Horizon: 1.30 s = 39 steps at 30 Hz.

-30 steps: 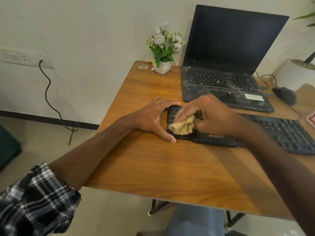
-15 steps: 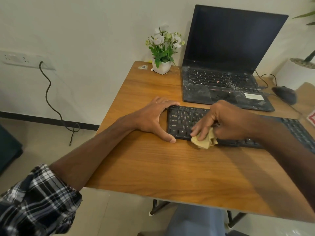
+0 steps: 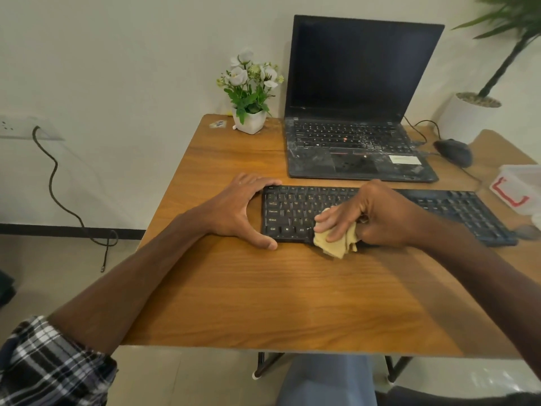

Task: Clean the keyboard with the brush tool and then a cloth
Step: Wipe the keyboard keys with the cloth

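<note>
The cloth (image 3: 336, 241) has been drawn leftward along the keyboard (image 3: 295, 212), clutched by the right hand (image 3: 371, 218); the keyboard's left end is braced by the spread-open left hand (image 3: 243, 209).

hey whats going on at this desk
A person is wiping a black keyboard with a crumpled yellow cloth. The right hand presses the cloth on the keyboard's near edge, while the left hand braces its left end on the wooden table. A dusty open laptop sits behind, untouched.
</note>
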Each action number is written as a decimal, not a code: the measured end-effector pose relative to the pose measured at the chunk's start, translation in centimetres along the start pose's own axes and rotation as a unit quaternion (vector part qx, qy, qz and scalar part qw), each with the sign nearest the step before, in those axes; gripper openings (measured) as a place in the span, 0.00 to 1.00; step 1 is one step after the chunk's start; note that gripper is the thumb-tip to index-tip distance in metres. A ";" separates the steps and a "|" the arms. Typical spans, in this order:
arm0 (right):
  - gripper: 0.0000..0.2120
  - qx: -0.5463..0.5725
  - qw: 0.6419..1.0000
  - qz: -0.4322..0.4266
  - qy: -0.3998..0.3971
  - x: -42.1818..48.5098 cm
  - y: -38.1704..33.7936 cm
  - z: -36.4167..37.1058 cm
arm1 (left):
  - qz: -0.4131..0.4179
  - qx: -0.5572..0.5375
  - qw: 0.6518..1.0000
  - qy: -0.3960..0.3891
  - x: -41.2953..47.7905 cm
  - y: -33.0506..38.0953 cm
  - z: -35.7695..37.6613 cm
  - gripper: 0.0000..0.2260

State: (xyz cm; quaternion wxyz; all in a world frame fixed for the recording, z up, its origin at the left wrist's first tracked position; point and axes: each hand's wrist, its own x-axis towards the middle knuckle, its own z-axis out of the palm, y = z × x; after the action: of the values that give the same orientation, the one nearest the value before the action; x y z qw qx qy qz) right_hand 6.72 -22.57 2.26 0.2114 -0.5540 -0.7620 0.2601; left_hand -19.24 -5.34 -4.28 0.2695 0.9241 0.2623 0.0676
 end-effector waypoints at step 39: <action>0.21 -0.056 0.998 -0.011 0.029 -6.5 2.8 -2.8 | 0.010 0.224 0.963 -0.150 7.2 10.8 -0.5 0.65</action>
State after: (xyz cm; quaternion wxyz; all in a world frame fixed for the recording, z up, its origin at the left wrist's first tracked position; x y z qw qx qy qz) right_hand 12.40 -27.66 2.48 0.2048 -0.5639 -0.7751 0.1983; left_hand -8.41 -9.13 1.84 0.0908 0.9631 0.2179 -0.1293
